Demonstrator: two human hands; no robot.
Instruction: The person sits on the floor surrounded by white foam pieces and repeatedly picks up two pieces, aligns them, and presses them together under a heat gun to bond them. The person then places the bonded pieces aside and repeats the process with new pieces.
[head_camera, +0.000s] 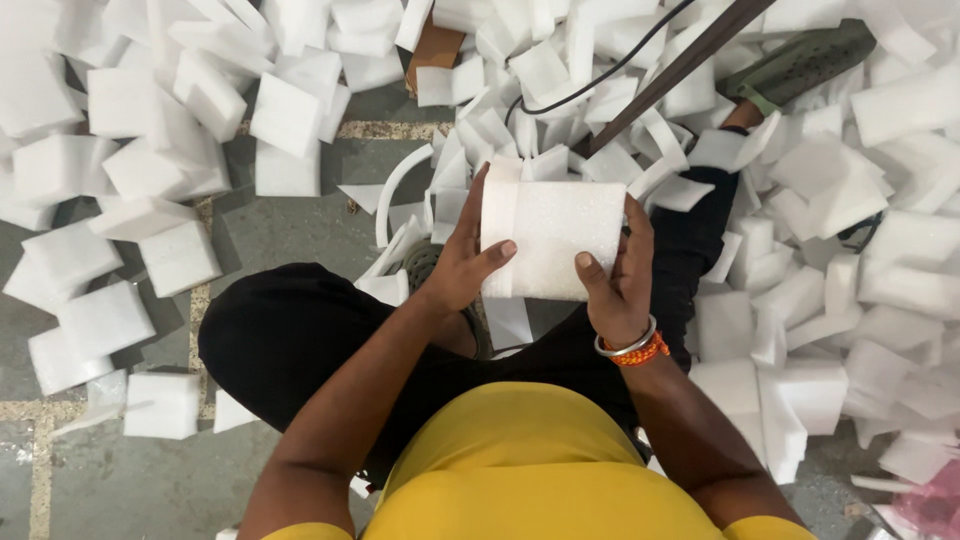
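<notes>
Head view. I hold one white foam block (552, 240) in front of me, above my crossed legs in black trousers (290, 335). Its broad face is turned up toward the camera. The block is close to square, so its long axis is hard to call; it looks a little wider than tall, running left to right between my hands. A narrower strip along its left edge looks like a second layer or a step in the foam; I cannot tell which.

My left hand (462, 262) grips the block's left edge: thumb lies over the front face near the lower left, fingers run up along the left side and behind. My right hand (615, 275) grips the right edge: thumb on the front face at the lower right, fingers wrapped along the right side. Both hands are closed on the block, which sits between them, touching both palms' sides. On my right wrist: one silver bangle (628, 347) and one orange thread band just below it.

Count: one block in hand. Loose white foam blocks and offcuts (180, 150) cover the grey floor (300, 220) to the left, ahead and to the right, too many and too overlapped to count. One black cable (600, 75) and one dark brown bar (680, 65) cross the pile at the top. One green shoe (800, 62) lies at upper right.
</notes>
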